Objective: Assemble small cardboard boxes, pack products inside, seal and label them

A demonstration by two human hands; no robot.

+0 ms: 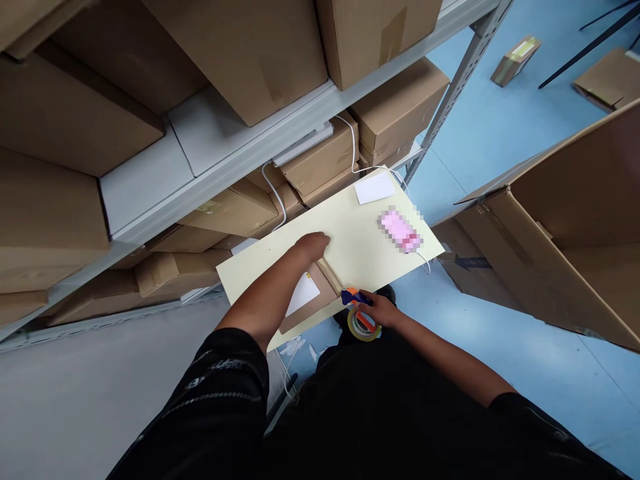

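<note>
A small flat cardboard box [327, 293] with a white label [303, 293] lies on the pale yellow board [350, 227] in front of me. My left hand [314, 247] is at the box's far end, fingers curled against it; my forearm hides part of the box. My right hand [380, 309] is closed round a blue and orange tape dispenser [356, 297] carrying a roll of clear yellowish tape [364, 325]. The dispenser's head is at the near right corner of the box, where a shiny strip runs along the box's edge.
A pink blurred object [400, 230] and a white card [375, 188] lie on the board, with a white cable [353, 143] behind. Shelves [320, 107] of cardboard boxes stand beyond. A large open carton [500, 233] is on the right, on the blue floor.
</note>
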